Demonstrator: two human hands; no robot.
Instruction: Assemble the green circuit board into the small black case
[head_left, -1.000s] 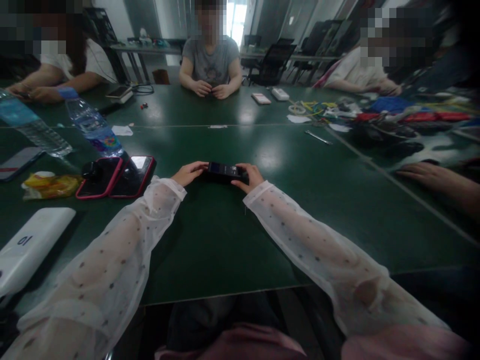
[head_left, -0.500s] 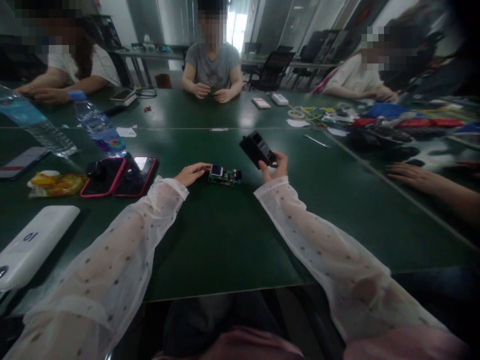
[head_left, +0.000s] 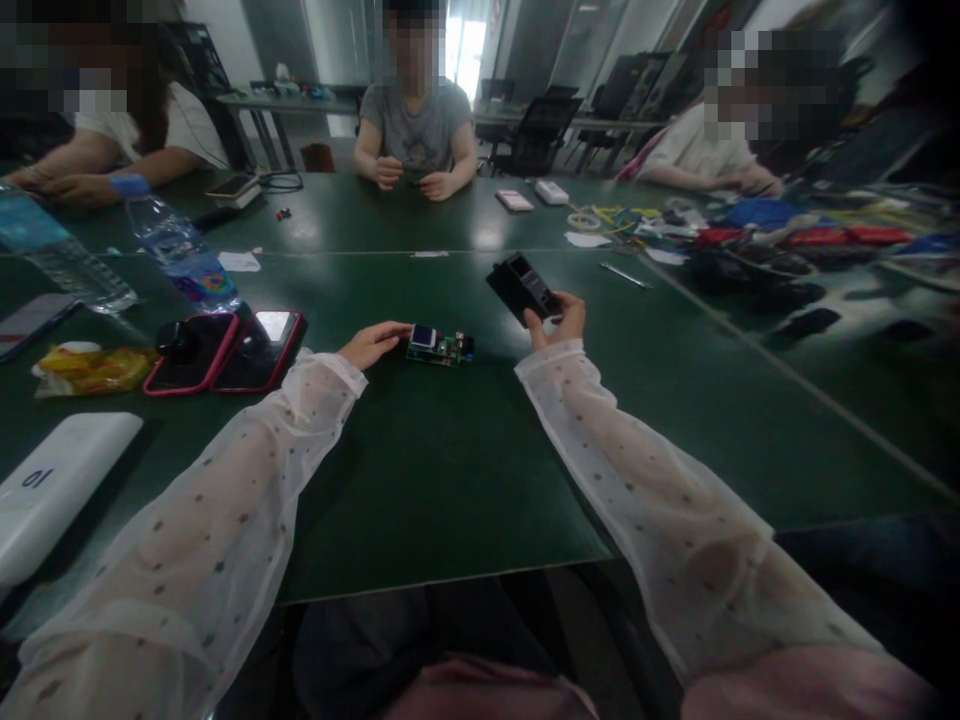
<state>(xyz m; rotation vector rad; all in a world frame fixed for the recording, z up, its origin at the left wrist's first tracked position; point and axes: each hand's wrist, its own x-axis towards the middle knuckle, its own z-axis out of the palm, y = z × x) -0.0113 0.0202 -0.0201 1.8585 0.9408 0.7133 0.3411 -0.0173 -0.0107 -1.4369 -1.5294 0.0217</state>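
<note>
A small green circuit board with a little blue screen lies on the dark green table. My left hand rests flat beside the board's left end, fingertips touching it. My right hand is lifted above the table and grips a black plastic casing, held tilted with its hollow side up, to the right of the board. Both arms wear sheer white dotted sleeves.
Two red-cased phones and a black round object lie at left, with water bottles, a yellow packet and a white power bank. Three people sit around the table. Cables and tools crowd the far right.
My right hand lifted the black casing off the board, leaving the circuit board bare on the table. A co-worker's hand at the right edge has gone from view.
</note>
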